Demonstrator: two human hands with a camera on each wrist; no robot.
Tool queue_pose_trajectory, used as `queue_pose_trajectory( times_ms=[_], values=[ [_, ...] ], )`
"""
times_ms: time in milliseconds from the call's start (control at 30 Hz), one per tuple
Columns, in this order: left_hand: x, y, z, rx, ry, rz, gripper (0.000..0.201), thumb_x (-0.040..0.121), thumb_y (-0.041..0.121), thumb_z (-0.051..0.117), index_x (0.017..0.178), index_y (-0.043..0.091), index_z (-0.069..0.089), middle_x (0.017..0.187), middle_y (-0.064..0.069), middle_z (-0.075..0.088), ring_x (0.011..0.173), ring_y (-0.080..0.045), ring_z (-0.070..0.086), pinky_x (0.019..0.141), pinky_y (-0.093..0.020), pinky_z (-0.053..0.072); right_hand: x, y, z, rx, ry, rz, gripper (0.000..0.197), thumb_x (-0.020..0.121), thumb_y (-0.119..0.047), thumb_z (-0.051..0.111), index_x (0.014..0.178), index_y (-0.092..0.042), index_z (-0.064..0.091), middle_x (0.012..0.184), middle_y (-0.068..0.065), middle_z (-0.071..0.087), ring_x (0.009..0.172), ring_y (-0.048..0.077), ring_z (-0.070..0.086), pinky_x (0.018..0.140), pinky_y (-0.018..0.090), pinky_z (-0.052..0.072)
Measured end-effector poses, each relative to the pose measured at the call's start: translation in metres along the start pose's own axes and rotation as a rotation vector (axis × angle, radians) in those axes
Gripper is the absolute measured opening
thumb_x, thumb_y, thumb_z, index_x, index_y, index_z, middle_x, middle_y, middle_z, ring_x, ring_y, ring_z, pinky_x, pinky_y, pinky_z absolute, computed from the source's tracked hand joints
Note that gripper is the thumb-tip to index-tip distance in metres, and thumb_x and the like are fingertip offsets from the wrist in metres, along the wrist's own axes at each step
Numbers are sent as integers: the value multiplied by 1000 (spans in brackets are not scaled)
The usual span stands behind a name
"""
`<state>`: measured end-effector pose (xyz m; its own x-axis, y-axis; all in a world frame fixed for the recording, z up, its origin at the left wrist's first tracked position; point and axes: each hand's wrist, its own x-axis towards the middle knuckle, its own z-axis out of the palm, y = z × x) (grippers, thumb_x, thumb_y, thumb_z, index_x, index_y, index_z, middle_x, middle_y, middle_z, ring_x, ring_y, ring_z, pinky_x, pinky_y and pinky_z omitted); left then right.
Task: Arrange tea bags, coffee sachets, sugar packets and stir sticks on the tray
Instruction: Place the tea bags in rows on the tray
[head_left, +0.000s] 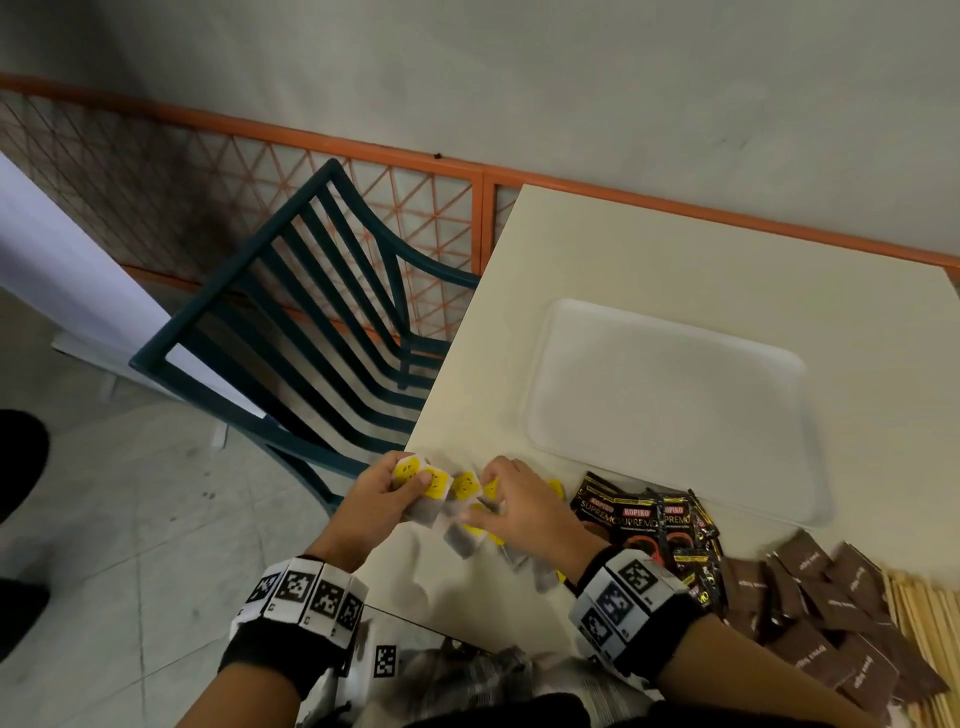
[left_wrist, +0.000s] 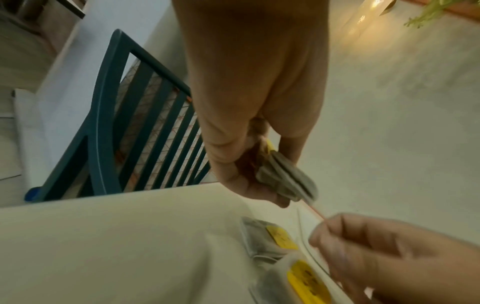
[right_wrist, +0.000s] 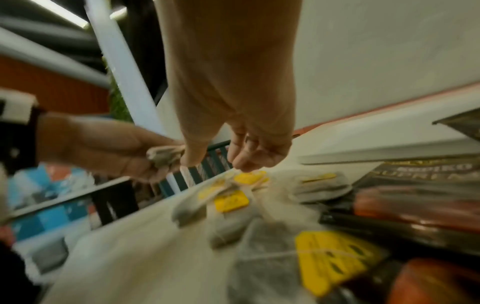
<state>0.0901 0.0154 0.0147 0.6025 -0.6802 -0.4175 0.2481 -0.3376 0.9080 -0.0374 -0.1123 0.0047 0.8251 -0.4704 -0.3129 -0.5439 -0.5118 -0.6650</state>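
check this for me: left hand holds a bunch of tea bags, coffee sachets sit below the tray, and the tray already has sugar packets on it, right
Not quite. In the head view the tray holds nothing; the sugar packets lie on the table. The left hand does grip tea bags, and the coffee sachets sit below the tray.

Grey wall (head_left: 519, 78), orange lattice railing (head_left: 260, 171), teal slatted chair (head_left: 322, 312), tiled floor (head_left: 130, 519)

Dim, flat indoor light with soft shadows. Both wrist views are motion-blurred, worst on the near tea bags (right_wrist: 324, 259); a warm glare glows top right of the left-wrist view, and wide-angle distortion bends edges.
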Motion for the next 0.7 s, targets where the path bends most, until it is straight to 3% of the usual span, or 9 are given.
queue_pose_trajectory(
  times_ms=[100,167,300,400,533,633,700],
  values=[
    [2,-6,-5,26,25,-3,9,89,13,58,97,14,54,91,-6,62,80,-15,62,58,-16,53,0,7,8,-234,-38,-7,31,81,-35,64,99,-14,49,99,2,40,98,21,45,72,26,26],
    [2,-8,-5,42,16,-2,8,89,13,58,96,14,56,89,-3,64,77,-11,63,57,-15,52,2,9,13,-249,-43,-14,21,82,-29,62,89,-17,47,93,0,35,89,20,40,72,26,25],
    [3,-11,-4,125,-5,24,4,90,17,57,91,16,61,87,-1,67,79,-13,64,66,-18,53,1,8,8,58,-9,-1,18,84,-19,62,91,-2,60,69,-3,46,69,15,44,64,27,32],
    [7,-11,-4,178,30,24,6,93,23,54,92,20,58,93,-7,66,85,-21,63,78,-31,55,-3,3,-7,186,-82,-39,18,81,-14,67,94,-2,64,70,3,56,67,13,50,64,25,38],
    [7,-3,10,99,-121,-76,13,98,19,43,94,15,55,88,-5,60,75,-14,59,62,-22,53,-4,-4,-19,305,-215,-92,8,82,-17,69,76,-15,63,59,-6,50,54,0,43,56,15,34],
    [8,2,18,-2,-257,-181,24,99,29,39,99,12,57,94,-8,62,83,-18,60,69,-30,54,-1,-5,-16,275,-100,-61,15,80,-20,71,82,-9,62,63,-3,52,56,3,44,57,17,35],
    [10,6,20,-82,-341,-214,36,97,40,39,105,10,58,98,-10,65,89,-23,63,76,-35,56,0,-1,-14,267,-5,-4,18,76,-23,74,78,-15,58,62,-8,51,56,2,45,55,12,36]
  ],
)
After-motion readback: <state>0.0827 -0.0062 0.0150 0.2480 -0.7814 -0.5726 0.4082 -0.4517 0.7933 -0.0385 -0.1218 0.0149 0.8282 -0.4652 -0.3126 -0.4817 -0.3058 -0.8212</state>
